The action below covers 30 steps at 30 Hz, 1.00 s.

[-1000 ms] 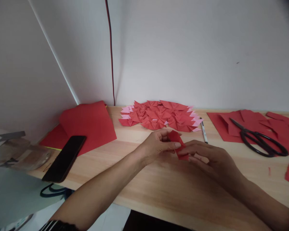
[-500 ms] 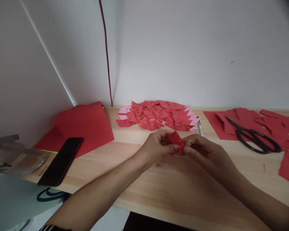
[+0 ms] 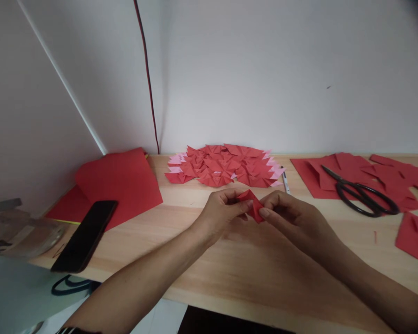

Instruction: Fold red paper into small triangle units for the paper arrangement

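A small folded piece of red paper (image 3: 256, 208) is held above the wooden table (image 3: 261, 283), between both hands. My left hand (image 3: 223, 209) pinches its left part, with the thumb lying across the front. The right edge is gripped between the thumb and fingers of my right hand (image 3: 282, 211). Parts of the paper are hidden behind the fingers. Just behind the hands lies a cluster of folded red and pink paper pieces (image 3: 219, 164), overlapping in rows.
Large red sheets (image 3: 128, 185) and a black phone (image 3: 85, 236) lie at left, beside a clear container (image 3: 31, 236). A pen (image 3: 285, 181) stands right of the cluster. Black-handled scissors (image 3: 365, 199) rest on red paper pieces (image 3: 348, 169) at right.
The left thumb has moved up and right over the red paper, whose visible shape has changed in the fingers. The view has shifted slightly, so the table items appear a little further left.
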Tool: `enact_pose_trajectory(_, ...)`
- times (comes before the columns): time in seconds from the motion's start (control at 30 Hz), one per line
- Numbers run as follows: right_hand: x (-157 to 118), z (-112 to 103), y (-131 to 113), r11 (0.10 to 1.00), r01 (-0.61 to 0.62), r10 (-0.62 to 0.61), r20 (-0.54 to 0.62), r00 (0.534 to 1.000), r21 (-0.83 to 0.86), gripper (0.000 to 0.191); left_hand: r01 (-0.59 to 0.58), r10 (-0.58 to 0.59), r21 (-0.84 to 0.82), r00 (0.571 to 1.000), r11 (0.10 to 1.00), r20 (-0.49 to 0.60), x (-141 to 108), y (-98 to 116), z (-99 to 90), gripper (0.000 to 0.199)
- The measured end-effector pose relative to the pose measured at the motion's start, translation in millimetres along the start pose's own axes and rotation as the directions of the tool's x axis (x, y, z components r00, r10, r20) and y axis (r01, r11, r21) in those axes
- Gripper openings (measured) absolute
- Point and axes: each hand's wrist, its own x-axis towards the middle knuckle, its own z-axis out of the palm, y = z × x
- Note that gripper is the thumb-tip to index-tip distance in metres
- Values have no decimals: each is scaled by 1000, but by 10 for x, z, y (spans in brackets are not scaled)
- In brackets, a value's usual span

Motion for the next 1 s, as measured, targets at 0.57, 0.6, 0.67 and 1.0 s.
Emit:
enact_pose_trajectory(0.57, 2, -4, -5, 1000, -13, 13, -2, 1000, -3, 18, -15, 14, 81, 1000, 997, 23, -34, 88, 51, 12)
enact_pose_trajectory(0.6, 2, -4, -8, 1000, -15, 15, 1, 1000, -9, 18, -27, 24, 110, 999, 994, 30, -42, 112, 58, 11)
enact_pose_trajectory(0.67, 3, -4, -10, 1000, -11, 11, 9, 1000, -17, 17, -56, 50, 176, 998, 983, 38, -52, 141, 66, 12)
enact_pose_trajectory(1.0, 11, 1, -41, 1000, -16, 16, 12, 1000, 5, 18, -143, 142, 269, 990, 952, 21, -20, 63, 13, 18)
